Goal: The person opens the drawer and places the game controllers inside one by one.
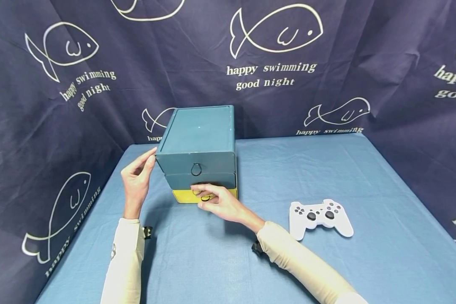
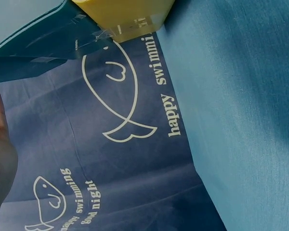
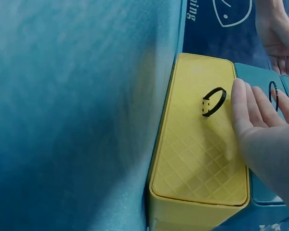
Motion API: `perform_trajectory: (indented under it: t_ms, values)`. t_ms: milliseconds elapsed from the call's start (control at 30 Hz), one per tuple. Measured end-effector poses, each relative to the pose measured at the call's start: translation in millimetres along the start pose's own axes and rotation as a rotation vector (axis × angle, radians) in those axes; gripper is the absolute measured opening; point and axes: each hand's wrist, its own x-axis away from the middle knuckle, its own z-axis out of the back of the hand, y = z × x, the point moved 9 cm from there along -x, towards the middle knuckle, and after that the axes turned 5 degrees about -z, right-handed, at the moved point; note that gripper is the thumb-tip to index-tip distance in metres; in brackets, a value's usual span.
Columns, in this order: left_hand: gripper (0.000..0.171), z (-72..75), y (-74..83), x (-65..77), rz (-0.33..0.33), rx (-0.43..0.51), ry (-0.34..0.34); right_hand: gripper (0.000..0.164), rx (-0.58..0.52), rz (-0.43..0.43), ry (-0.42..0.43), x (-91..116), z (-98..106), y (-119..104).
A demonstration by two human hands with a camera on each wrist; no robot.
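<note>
A stack of three drawers stands at the back of the table: two teal drawers [image 1: 216,162] above a yellow drawer [image 1: 184,196]. Each front carries a thin black loop handle, seen on the yellow drawer as a handle [image 3: 215,102] that sticks out. My left hand [image 1: 136,181] touches the upper left corner of the stack with its fingertips. In front of the lower drawers is my right hand [image 1: 226,204], its fingers fairly straight beside the loops. The right wrist view has those fingers [image 3: 250,103] over the middle drawer's front, partly hiding it.
A white game controller [image 1: 319,217] lies on the blue table cloth [image 1: 213,261], right of my right forearm. Dark blue curtains [image 1: 273,101] with fish drawings hang behind and at both sides of the table, close behind the drawer stack.
</note>
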Motion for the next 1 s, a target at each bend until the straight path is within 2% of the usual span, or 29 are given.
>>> perform_trajectory:
  t_ms: [733,1000]
  values:
    - [0.023,-0.6,2.6,-0.5,-0.002,-0.009,0.002,0.040,-0.113,0.040,0.018,24,20,3]
    - [0.024,-0.3,0.5,0.2,0.011,0.004,0.007,0.040,-0.066,-0.055,-0.023,25,18,16]
